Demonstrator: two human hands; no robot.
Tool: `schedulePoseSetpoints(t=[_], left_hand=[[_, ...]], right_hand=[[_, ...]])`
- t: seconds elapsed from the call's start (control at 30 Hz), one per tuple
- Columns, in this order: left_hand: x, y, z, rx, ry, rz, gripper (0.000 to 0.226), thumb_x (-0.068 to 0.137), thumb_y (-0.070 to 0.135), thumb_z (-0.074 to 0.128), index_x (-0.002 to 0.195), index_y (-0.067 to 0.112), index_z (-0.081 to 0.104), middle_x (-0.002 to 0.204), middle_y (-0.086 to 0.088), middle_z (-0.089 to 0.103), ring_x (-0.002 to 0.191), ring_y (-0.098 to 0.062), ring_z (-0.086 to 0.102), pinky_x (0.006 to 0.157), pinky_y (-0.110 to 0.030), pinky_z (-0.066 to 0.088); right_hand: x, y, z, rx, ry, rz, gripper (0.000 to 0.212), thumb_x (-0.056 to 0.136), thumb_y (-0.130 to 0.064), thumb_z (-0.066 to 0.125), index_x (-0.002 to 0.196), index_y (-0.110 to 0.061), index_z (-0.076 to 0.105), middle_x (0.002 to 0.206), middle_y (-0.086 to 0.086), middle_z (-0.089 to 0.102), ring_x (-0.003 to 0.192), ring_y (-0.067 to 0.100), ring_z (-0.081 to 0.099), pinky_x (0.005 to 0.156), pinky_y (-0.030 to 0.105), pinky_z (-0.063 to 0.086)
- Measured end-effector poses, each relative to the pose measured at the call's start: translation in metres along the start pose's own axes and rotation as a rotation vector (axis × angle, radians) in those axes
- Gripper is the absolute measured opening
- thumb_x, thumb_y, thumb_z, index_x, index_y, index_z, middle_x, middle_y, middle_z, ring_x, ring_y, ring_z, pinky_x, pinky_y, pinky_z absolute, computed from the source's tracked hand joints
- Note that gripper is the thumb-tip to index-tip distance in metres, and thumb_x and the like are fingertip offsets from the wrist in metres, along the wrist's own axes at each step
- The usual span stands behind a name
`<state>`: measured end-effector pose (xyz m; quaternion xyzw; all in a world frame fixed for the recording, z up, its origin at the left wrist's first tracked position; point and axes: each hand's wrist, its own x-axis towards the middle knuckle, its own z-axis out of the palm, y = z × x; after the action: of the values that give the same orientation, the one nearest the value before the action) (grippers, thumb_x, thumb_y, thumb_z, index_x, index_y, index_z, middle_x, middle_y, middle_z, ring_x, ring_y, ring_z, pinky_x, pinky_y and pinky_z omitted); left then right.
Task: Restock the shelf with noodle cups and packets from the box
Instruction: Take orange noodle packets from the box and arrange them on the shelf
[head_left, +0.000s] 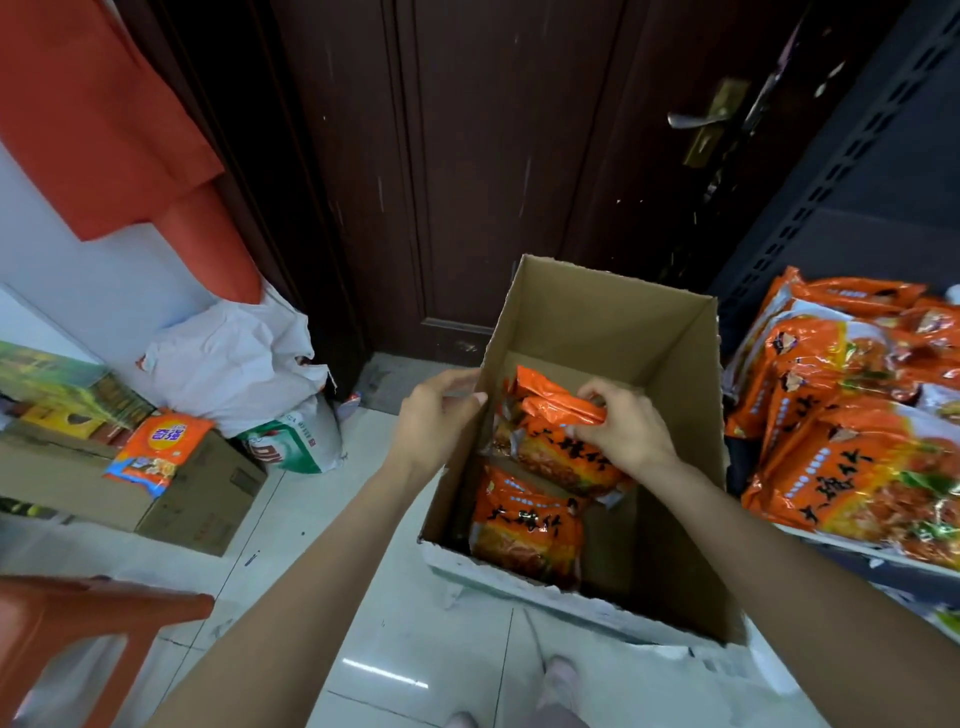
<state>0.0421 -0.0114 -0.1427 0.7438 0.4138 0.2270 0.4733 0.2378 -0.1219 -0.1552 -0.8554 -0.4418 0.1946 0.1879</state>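
While left hand (441, 415) steadies box (597, 322), right hand (626, 426) grips packet (556, 441).

Small shop's back corner — dark metal shelf (852, 171) stacked with noodle packets (852, 467), stock cartons (171, 499) on tiled floor (415, 634).

Dark door (467, 156), white sack (234, 364), red stool (78, 613)

Orange noodle packets (524, 525), brown box (608, 322), dark maroon door (467, 156).
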Motion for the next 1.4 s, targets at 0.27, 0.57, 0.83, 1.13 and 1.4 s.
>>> schedulePoseSetpoints(t=[0.27, 0.57, 0.83, 1.13, 1.4], left_hand=[[-0.003, 0.091, 0.024, 0.017, -0.148, 0.308, 0.073, 0.074, 0.024, 0.079, 0.137, 0.022, 0.042, 0.128, 0.009, 0.046, 0.118, -0.002, 0.042, 0.098, -0.018, 0.034], [-0.015, 0.182, 0.105, -0.032, -0.278, 0.400, 0.114, 0.055, 0.043, 0.086, 0.146, 0.031, 0.020, 0.141, 0.006, 0.038, 0.130, -0.010, 0.038, 0.109, -0.036, 0.035], [-0.056, 0.251, 0.228, 0.068, -0.265, 0.457, 0.069, 0.063, 0.041, 0.084, 0.120, 0.018, 0.052, 0.113, 0.004, 0.063, 0.105, -0.012, 0.059, 0.094, -0.036, 0.048], [-0.096, 0.285, 0.336, 0.159, -0.369, 0.365, 0.084, 0.077, 0.038, 0.073, 0.143, 0.005, 0.032, 0.145, -0.009, 0.037, 0.135, -0.024, 0.034, 0.108, -0.032, 0.028], [-0.098, 0.285, 0.355, -0.002, -0.373, 0.198, 0.064, 0.079, 0.028, 0.073, 0.132, 0.008, 0.044, 0.095, -0.009, 0.066, 0.076, -0.020, 0.066, 0.070, -0.012, 0.050]], right_hand=[[-0.056, -0.006, -0.084, 0.260, 0.270, -0.088, 0.033, 0.073, -0.029, 0.078, 0.100, -0.027, 0.058, 0.101, -0.007, 0.064, 0.092, 0.011, 0.061, 0.079, 0.030, 0.051], [-0.113, 0.062, -0.170, 0.380, 0.369, -0.141, 0.032, 0.072, -0.029, 0.079, 0.101, -0.028, 0.063, 0.098, -0.009, 0.067, 0.092, 0.007, 0.063, 0.082, 0.032, 0.053], [-0.165, 0.183, -0.235, 0.343, 0.411, -0.083, 0.041, 0.069, -0.036, 0.080, 0.105, -0.029, 0.064, 0.103, -0.008, 0.067, 0.095, 0.008, 0.063, 0.086, 0.033, 0.052], [-0.203, 0.286, -0.279, 0.247, 0.241, -0.024, 0.061, 0.073, -0.042, 0.075, 0.127, -0.026, 0.053, 0.127, -0.002, 0.057, 0.115, 0.010, 0.050, 0.089, 0.021, 0.039], [-0.216, 0.335, -0.283, 0.508, 0.296, 0.059, 0.107, 0.057, -0.043, 0.082, 0.145, -0.034, 0.022, 0.149, -0.003, 0.031, 0.137, 0.016, 0.029, 0.107, 0.033, 0.029]])
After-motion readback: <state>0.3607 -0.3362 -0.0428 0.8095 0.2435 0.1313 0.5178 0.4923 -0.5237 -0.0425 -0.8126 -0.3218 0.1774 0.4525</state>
